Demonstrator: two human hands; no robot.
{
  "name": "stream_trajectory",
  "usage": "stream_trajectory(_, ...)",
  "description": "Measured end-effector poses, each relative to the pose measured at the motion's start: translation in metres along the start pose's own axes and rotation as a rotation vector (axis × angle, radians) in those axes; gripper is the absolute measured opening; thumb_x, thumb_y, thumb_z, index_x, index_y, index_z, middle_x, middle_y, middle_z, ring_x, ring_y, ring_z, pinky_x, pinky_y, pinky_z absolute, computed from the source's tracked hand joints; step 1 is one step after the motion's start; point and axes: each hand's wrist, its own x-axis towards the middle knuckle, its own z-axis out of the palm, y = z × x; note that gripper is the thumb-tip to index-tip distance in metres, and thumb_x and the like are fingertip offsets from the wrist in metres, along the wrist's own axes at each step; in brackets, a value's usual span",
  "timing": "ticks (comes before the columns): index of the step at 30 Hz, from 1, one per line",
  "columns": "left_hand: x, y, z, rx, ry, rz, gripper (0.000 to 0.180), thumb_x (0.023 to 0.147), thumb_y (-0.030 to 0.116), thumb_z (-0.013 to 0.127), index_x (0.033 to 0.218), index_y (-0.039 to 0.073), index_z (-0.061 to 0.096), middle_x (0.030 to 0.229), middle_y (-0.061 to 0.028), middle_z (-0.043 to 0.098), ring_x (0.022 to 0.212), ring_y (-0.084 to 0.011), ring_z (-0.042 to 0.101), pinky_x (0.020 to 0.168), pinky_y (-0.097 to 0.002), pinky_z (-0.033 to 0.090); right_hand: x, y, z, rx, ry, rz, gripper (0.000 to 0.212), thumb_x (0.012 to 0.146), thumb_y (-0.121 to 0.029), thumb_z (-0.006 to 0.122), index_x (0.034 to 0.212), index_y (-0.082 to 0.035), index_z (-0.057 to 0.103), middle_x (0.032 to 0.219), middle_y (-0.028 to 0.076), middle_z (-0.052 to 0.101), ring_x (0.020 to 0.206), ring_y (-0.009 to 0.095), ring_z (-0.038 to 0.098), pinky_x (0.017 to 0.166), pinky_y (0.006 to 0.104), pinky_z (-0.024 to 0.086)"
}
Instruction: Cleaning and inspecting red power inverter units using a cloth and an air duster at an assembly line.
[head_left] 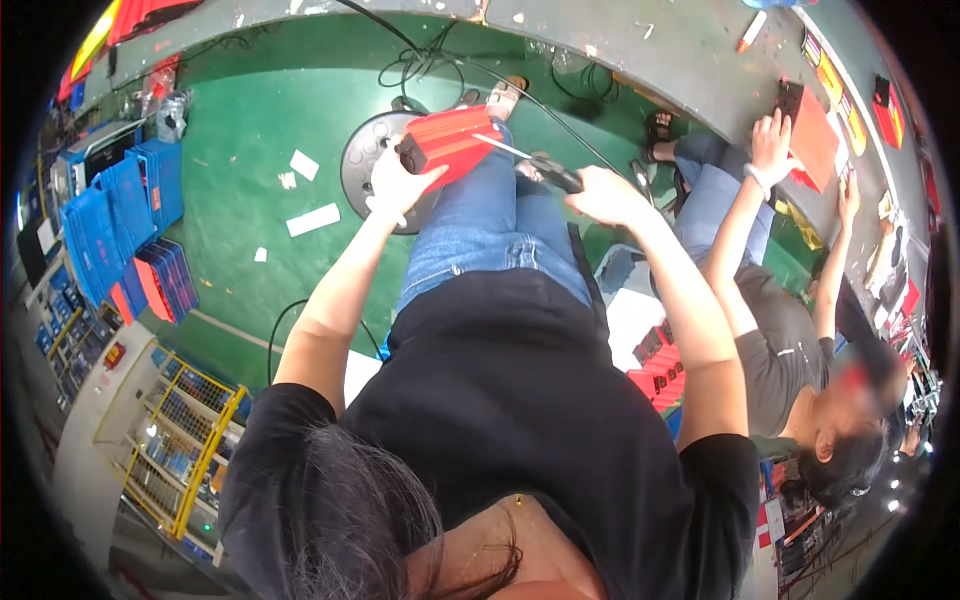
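Note:
My left hand (398, 178) grips the end of a red ribbed box-shaped housing (452, 142) with a dark end, held above my lap. In my right hand (607, 197) is a black-handled tool (556, 174) with a thin, pale, straight shaft. The shaft points left, and its tip lies over or against the right part of the red housing. Whether the tip touches the surface, I cannot tell. The tool's exact kind is unclear.
A grey workbench (600, 40) curves across the top, with black cables hanging below. A round dark stool (362, 165) stands on the green floor behind the housing. At right, a co-worker holds another red housing (812, 140). Blue bins (115, 215) are stacked at left.

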Motion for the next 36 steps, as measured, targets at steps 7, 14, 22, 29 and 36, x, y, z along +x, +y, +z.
stream_trajectory(7, 0.026, -0.028, 0.000, -1.274, -0.043, -0.961, 0.056, 0.075, 0.027, 0.072, 0.123, 0.007, 0.049, 0.114, -0.0110, 0.059, 0.098, -0.0293, 0.060, 0.084, -0.0417, 0.049, -0.021, 0.008, 0.009, 0.191, 0.030, -0.106, 0.025, 0.069, -0.024, 0.059, 0.084, -0.003, 0.062, 0.086, 0.020, 0.064, 0.087, 0.036, 0.062, 0.079, 0.0425, 0.047)
stream_trajectory(14, 0.022, -0.043, -0.010, -1.413, -0.107, -1.254, 0.054, 0.074, 0.047, 0.067, 0.115, 0.013, 0.056, 0.112, -0.0093, 0.060, 0.100, -0.0278, 0.059, 0.086, -0.0469, 0.049, 0.010, 0.009, 0.015, -0.051, 0.339, 0.041, 0.027, 0.070, -0.019, 0.051, 0.087, -0.003, 0.065, 0.081, 0.022, 0.065, 0.082, 0.038, 0.063, 0.078, 0.0431, 0.050)
stream_trajectory(22, 0.016, -0.059, -0.013, -1.316, -0.043, -1.291, 0.052, 0.072, 0.048, 0.068, 0.109, 0.014, 0.058, 0.107, -0.0090, 0.061, 0.095, -0.0272, 0.059, 0.080, -0.0462, 0.050, 0.012, 0.003, 0.039, 0.037, 0.264, 0.014, 0.026, 0.068, -0.018, 0.055, 0.084, 0.000, 0.063, 0.084, 0.023, 0.064, 0.085, 0.036, 0.063, 0.079, 0.0431, 0.049)
stream_trajectory(29, 0.009, -0.059, -0.010, -1.371, -0.072, -1.226, 0.057, 0.072, 0.047, 0.069, 0.114, 0.012, 0.054, 0.105, -0.0114, 0.059, 0.090, -0.0278, 0.059, 0.067, -0.0451, 0.051, 0.028, 0.003, 0.049, 0.011, 0.238, -0.023, 0.026, 0.072, -0.023, 0.054, 0.086, -0.003, 0.062, 0.084, 0.022, 0.064, 0.086, 0.036, 0.062, 0.079, 0.0440, 0.049)
stream_trajectory(36, 0.005, -0.037, -0.007, -1.440, -0.094, -1.252, 0.065, 0.072, 0.042, 0.072, 0.123, 0.011, 0.047, 0.115, -0.0112, 0.056, 0.105, -0.0301, 0.055, 0.085, -0.0505, 0.047, 0.014, 0.002, 0.050, -0.071, 0.431, -0.130, 0.024, 0.070, -0.015, 0.051, 0.088, -0.006, 0.063, 0.080, 0.020, 0.064, 0.079, 0.036, 0.064, 0.075, 0.0443, 0.051)
